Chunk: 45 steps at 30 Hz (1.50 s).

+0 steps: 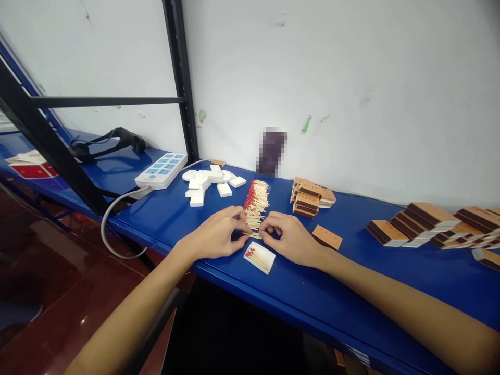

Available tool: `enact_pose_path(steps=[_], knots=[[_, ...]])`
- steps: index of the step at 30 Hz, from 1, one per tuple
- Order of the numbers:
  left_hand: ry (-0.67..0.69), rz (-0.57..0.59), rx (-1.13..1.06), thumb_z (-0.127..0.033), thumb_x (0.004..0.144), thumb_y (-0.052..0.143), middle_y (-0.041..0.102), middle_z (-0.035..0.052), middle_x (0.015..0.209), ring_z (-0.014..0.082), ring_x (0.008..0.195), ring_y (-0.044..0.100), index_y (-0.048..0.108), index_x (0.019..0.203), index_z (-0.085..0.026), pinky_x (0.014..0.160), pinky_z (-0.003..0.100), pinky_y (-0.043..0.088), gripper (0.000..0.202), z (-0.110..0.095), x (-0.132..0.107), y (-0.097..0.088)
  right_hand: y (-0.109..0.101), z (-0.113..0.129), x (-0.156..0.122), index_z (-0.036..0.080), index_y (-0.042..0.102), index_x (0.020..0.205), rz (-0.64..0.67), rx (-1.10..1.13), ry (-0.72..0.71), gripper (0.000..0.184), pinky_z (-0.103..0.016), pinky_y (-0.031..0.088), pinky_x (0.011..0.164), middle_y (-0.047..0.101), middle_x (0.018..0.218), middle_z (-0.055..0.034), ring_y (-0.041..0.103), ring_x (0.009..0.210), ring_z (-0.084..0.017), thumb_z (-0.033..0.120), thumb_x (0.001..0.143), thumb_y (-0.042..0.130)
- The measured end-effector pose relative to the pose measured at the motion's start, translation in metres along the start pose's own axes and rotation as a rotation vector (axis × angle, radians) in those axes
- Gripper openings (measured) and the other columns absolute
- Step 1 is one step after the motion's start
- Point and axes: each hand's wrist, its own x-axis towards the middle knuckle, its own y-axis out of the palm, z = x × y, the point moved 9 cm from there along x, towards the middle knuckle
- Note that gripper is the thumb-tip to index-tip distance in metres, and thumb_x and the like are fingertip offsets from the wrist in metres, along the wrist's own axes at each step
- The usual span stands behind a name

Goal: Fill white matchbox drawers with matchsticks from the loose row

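Observation:
A long pile of red-tipped matches (255,200) lies on the blue table (289,291). At its near end, my left hand (221,232) pinches the red-headed side of a few matches (254,235). From the other side my right hand (289,237) closes its fingers on their plain ends. Just below both hands is a white matchbox tray (269,255) with several matches inside, heads toward the upper left. An orange-topped matchbox sleeve (327,237) lies beside my right wrist.
White trays (205,182) are heaped at the back left, near a power strip (162,171) with a looping cable. Matchboxes (307,198) are stacked behind my right hand, with more matchboxes (425,219) farther right. A black metal post (182,78) rises at the left.

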Motion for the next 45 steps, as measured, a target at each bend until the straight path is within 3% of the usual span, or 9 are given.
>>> enact_pose_path(steps=[25,45], knots=[[-0.04,-0.024,0.101,-0.03,0.087,0.058,0.053,0.0047,0.093,0.0201,0.087,0.054,0.071,0.109,-0.022,0.076,0.032,0.046,0.027,0.0043,-0.001,-0.0014,0.0001,-0.0004,-0.0011,0.019,0.074,0.089,-0.005,-0.046,-0.001,0.021,-0.026,0.037,0.057,0.052,0.069,-0.0006,0.048,0.059,-0.011,0.02,0.089,0.053],[-0.051,0.027,0.048,-0.031,0.088,0.058,0.053,0.0051,0.093,0.0202,0.087,0.054,0.07,0.105,-0.019,0.078,0.032,0.045,0.025,0.004,-0.0006,0.0016,0.0002,-0.0002,-0.0014,0.019,0.074,0.098,-0.01,-0.054,-0.001,0.023,-0.026,0.038,0.057,0.053,0.068,-0.0002,0.049,0.059,-0.012,0.019,0.089,0.053]])
